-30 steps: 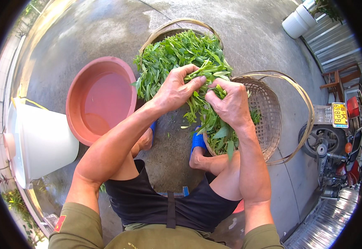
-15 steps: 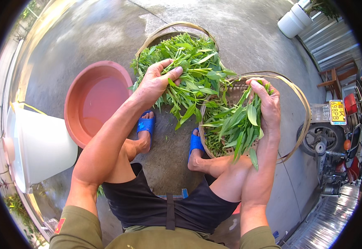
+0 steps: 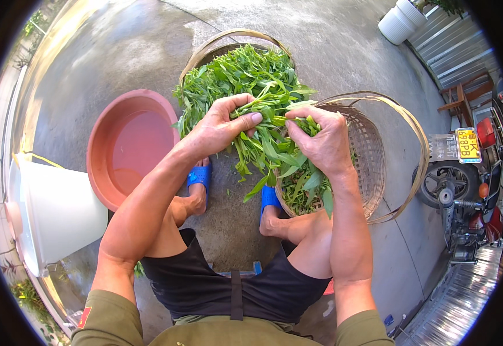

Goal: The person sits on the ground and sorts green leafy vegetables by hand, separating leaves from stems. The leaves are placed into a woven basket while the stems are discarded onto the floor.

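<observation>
My left hand (image 3: 219,126) is closed around a bunch of long-leaved greens (image 3: 268,141), thumb laid across the stems. Close beside it, my right hand (image 3: 327,141) pinches stems of the same kind, with leaves hanging below the fingers. The two hands nearly meet above the gap between two woven baskets. Leafy greens (image 3: 234,72) heap up in the far bamboo basket (image 3: 198,53), partly hidden by my left hand. Under and beyond my right hand is the second bamboo basket (image 3: 372,164), with loose greens (image 3: 300,193) in its left part.
A reddish-brown plastic tub (image 3: 98,144) stands at left, beside a white bucket (image 3: 61,202) lying tilted. My feet in blue sandals (image 3: 198,176) rest on the concrete floor. At right are a motorcycle (image 3: 482,190), a wooden stool (image 3: 464,101) and a white planter (image 3: 402,22).
My right hand has moved left and slightly down from above the right basket, coming up to the bunch in my left hand. My left hand has shifted slightly right and down.
</observation>
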`<state>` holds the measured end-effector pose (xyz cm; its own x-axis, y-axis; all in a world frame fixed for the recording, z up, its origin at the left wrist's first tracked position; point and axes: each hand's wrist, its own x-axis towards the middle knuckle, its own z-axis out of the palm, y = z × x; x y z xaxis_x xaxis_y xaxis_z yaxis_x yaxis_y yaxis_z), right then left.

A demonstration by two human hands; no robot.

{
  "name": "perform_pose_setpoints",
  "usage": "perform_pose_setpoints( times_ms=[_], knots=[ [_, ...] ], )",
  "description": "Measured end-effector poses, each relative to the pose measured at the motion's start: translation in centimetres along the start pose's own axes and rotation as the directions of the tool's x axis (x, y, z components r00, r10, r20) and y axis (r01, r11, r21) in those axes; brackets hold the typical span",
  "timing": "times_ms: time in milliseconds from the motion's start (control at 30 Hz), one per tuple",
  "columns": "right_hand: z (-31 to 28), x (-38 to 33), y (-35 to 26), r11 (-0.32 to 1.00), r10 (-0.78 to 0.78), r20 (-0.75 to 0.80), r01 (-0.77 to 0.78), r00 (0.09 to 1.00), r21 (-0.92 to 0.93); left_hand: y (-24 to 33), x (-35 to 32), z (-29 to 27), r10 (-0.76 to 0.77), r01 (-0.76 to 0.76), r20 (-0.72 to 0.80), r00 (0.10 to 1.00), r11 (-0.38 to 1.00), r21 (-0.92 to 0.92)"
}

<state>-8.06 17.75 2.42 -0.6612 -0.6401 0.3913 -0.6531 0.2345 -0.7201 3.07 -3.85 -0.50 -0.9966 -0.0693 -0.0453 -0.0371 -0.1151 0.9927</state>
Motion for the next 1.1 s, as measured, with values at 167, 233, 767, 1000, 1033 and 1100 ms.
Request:
perform_pose_setpoints(
  times_ms=[167,233,767,1000,1033,1100],
  knots=[
    [1.1,0.0,-0.7,0.977,-0.086,0.039,0.092,0.995,-0.193,-0.2,0.0,0.1,-0.081,0.084,0.034,0.996,0.993,-0.086],
    [0.9,0.1,-0.8,0.97,-0.098,0.084,0.115,0.992,-0.215,-0.1,0.0,0.1,-0.1,0.102,0.028,0.995,0.99,-0.096],
    [-6.2,-0.5,3.8,0.517,0.507,-0.035,-0.272,0.861,0.811,-0.9,0.2,-4.5,-0.067,-0.004,-0.272,0.96,0.968,-0.25],
    [-8.2,-1.8,6.1,0.23,0.146,0.086,-0.118,0.986,0.966,0.4,-0.2,-6.1,-0.035,-0.098,-0.279,0.96,0.89,-0.446],
    [-8.2,-1.7,6.0,0.197,0.095,0.084,-0.102,0.992,0.975,0.2,-0.1,-6.3,-0.03,-0.098,-0.276,0.961,0.894,-0.438],
    [-8.3,-1.7,6.1,0.149,0.005,0.092,-0.092,0.996,0.985,0.4,-0.1,-6.0,-0.023,-0.103,-0.269,0.963,0.89,-0.443]
  ],
)
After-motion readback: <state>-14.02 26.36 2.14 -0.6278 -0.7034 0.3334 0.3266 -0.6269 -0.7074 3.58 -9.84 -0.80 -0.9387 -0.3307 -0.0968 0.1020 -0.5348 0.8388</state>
